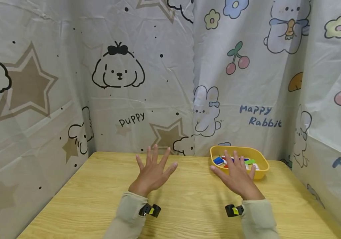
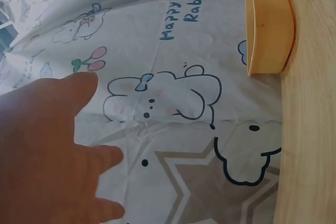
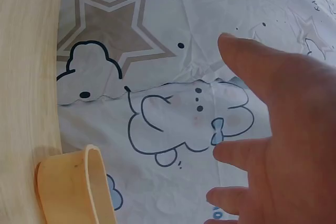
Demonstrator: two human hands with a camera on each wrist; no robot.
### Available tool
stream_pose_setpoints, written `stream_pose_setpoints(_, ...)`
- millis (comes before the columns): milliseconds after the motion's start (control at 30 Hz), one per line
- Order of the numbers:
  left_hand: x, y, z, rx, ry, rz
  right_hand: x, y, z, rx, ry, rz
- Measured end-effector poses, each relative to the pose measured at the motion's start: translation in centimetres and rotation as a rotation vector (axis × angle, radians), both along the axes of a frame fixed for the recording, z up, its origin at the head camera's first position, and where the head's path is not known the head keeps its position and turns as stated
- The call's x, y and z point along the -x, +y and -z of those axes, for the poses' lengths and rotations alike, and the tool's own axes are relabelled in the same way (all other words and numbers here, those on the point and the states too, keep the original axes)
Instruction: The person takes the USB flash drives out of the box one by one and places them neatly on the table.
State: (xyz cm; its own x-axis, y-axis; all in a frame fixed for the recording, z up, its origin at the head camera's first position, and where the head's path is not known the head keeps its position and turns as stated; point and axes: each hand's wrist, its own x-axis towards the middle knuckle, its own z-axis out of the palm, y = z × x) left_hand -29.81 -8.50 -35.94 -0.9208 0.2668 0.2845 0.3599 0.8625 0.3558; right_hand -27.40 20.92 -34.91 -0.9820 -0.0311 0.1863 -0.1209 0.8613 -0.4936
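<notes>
My left hand [image 1: 153, 171] is held over the middle of the table with its fingers spread and nothing in it. To its right, my right hand [image 1: 238, 176] is also spread and holds nothing; in the head view it overlaps the front of a yellow basket [image 1: 265, 165]. Inside the basket lie several small flat pieces, among them a blue piece [image 1: 218, 161], a green piece [image 1: 250, 161] and some white and red ones. Part of these pieces is hidden behind the right fingers. The left wrist view shows the basket's side [image 2: 270, 24] beyond the left hand [image 2: 47, 145].
A wood-grain table [image 1: 188, 205] spans the space under both hands. A printed curtain [image 1: 146, 99] hangs behind it and along both sides. Each wrist wears a small black camera on a strap, over light sleeves [image 1: 131, 212].
</notes>
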Motion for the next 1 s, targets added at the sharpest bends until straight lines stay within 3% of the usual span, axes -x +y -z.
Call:
stream_pose_setpoints(200,1.0,0.3,0.6,-0.069,0.042,0.002,0.8,0.7,0.5,-0.002,0.061,0.037)
stream_pose_setpoints(367,2.3,0.4,1.7,-0.252,0.108,0.039,2.0,1.6,1.2,0.018,0.163,0.046)
stream_pose_setpoints(467,3.2,0.3,2.9,-0.341,0.110,0.063,2.8,2.1,2.0,0.045,0.155,0.035)
stream_pose_setpoints(600,4.3,-0.3,5.2,-0.388,0.046,0.073,3.9,2.8,3.8,0.055,0.094,0.037)
stream_pose_setpoints(700,5.3,-1.1,7.5,-0.497,-0.054,0.109,4.5,3.4,5.3,0.054,0.067,0.026)
stream_pose_setpoints(867,7.0,-2.5,11.1,-0.895,-0.232,0.192,4.7,4.5,7.0,0.053,0.048,-0.008)
stream_pose_setpoints(933,7.5,-2.9,12.0,-1.034,-0.275,0.189,4.7,4.8,7.2,0.054,0.026,-0.014)
stream_pose_setpoints(1000,7.9,-3.0,12.4,-1.105,-0.293,0.172,4.8,5.2,7.3,0.049,-0.003,-0.015)
